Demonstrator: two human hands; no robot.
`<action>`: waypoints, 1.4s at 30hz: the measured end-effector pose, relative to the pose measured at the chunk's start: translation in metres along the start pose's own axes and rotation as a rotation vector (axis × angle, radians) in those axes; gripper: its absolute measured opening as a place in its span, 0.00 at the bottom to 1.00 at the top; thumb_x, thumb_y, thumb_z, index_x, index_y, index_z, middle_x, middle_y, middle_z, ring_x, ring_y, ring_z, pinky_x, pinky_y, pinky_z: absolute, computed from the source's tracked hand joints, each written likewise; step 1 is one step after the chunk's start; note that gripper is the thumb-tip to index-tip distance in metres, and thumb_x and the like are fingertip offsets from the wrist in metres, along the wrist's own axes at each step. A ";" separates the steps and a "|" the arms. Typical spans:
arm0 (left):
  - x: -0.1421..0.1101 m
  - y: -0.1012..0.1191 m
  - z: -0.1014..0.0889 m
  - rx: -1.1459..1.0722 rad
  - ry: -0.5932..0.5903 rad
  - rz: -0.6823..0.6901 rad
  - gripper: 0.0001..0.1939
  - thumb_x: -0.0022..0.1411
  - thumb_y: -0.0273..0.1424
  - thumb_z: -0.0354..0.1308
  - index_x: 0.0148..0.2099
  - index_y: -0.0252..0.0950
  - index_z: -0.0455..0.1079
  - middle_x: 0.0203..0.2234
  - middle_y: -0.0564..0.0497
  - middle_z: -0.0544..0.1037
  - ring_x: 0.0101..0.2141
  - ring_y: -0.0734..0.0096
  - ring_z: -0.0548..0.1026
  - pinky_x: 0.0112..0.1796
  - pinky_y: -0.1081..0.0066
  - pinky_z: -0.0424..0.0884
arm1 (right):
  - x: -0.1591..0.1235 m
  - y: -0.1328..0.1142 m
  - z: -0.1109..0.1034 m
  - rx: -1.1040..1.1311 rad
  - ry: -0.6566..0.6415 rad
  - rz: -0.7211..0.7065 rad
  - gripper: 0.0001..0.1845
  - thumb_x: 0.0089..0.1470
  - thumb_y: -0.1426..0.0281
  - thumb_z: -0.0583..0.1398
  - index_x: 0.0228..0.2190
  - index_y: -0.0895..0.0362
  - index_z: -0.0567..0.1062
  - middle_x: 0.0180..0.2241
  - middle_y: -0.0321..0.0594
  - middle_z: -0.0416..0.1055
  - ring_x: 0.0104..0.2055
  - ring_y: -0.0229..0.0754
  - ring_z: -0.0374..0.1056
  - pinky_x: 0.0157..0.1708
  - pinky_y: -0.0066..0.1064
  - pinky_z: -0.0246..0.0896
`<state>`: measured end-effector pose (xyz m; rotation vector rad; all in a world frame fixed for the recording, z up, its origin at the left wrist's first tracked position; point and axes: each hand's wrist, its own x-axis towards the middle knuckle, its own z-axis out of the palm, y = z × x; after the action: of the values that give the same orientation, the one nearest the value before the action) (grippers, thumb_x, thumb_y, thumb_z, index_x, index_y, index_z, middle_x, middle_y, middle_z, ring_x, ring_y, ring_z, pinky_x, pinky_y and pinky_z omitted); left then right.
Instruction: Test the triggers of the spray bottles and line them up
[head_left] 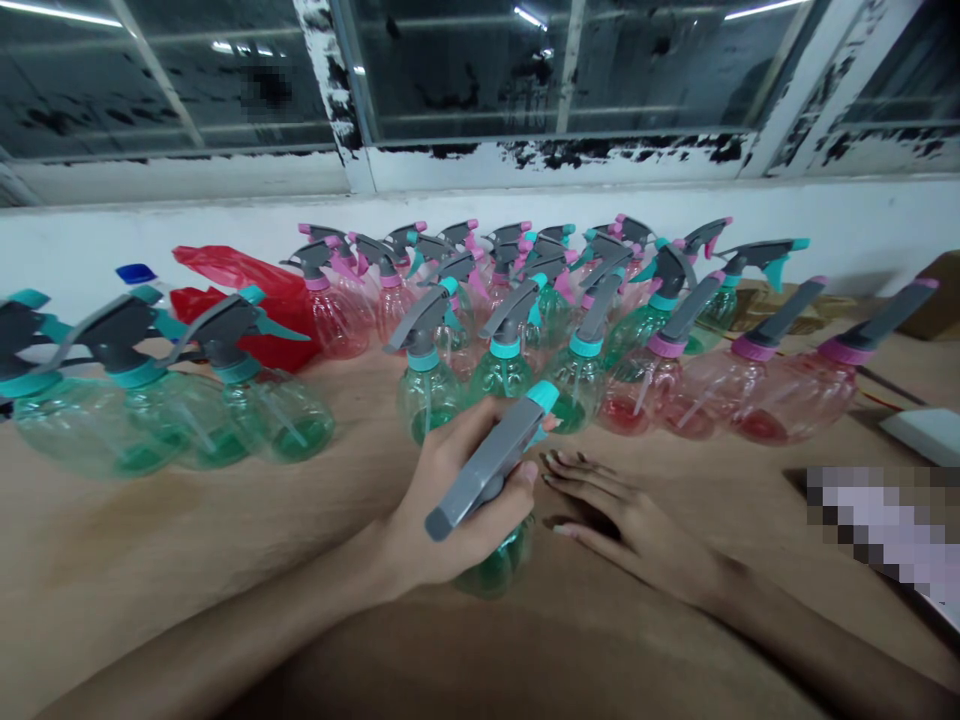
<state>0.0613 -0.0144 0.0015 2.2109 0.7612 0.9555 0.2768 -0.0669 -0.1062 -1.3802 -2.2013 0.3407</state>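
My left hand (450, 500) is wrapped round the neck of a green spray bottle (491, 565) that stands on the table in front of me. The bottle's grey trigger head with a teal nozzle shows above my fingers, while its neck is hidden by them. Lying on the table just right of it is my right hand (630, 520), fingers stretched out and holding nothing. Beyond both hands stands a front row of green spray bottles (504, 375) with teal collars and pink spray bottles (697, 395) with pink collars.
Several more green spray bottles (277, 420) stand at the left. Behind them lies a red plastic bag (277, 345) near a blue-capped bottle (136, 273). A white object (926, 432) and a blurred-out item (885, 530) lie at the right. Windows (570, 70) line the back wall.
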 end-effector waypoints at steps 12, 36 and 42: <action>0.002 -0.001 -0.002 0.022 -0.006 0.043 0.11 0.56 0.28 0.53 0.44 0.40 0.65 0.26 0.54 0.73 0.27 0.69 0.74 0.27 0.70 0.70 | 0.000 0.002 0.000 -0.018 -0.018 -0.012 0.29 0.57 0.60 0.55 0.58 0.50 0.58 0.58 0.39 0.60 0.61 0.46 0.53 0.59 0.48 0.51; 0.004 -0.007 -0.004 -0.048 -0.044 0.073 0.13 0.53 0.25 0.51 0.42 0.40 0.64 0.26 0.54 0.69 0.26 0.70 0.71 0.31 0.67 0.71 | 0.000 0.001 0.000 -0.049 -0.044 0.007 0.29 0.57 0.58 0.54 0.58 0.52 0.58 0.59 0.40 0.58 0.62 0.45 0.51 0.60 0.47 0.50; 0.003 -0.007 -0.001 -0.022 0.004 0.070 0.14 0.53 0.24 0.52 0.43 0.38 0.65 0.27 0.53 0.73 0.25 0.70 0.74 0.28 0.70 0.70 | -0.001 0.002 0.000 -0.065 -0.044 -0.004 0.29 0.58 0.59 0.54 0.58 0.53 0.58 0.59 0.41 0.58 0.62 0.45 0.51 0.59 0.47 0.51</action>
<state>0.0604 -0.0079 -0.0017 2.2303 0.6757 0.9984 0.2781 -0.0667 -0.1075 -1.4153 -2.2690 0.3039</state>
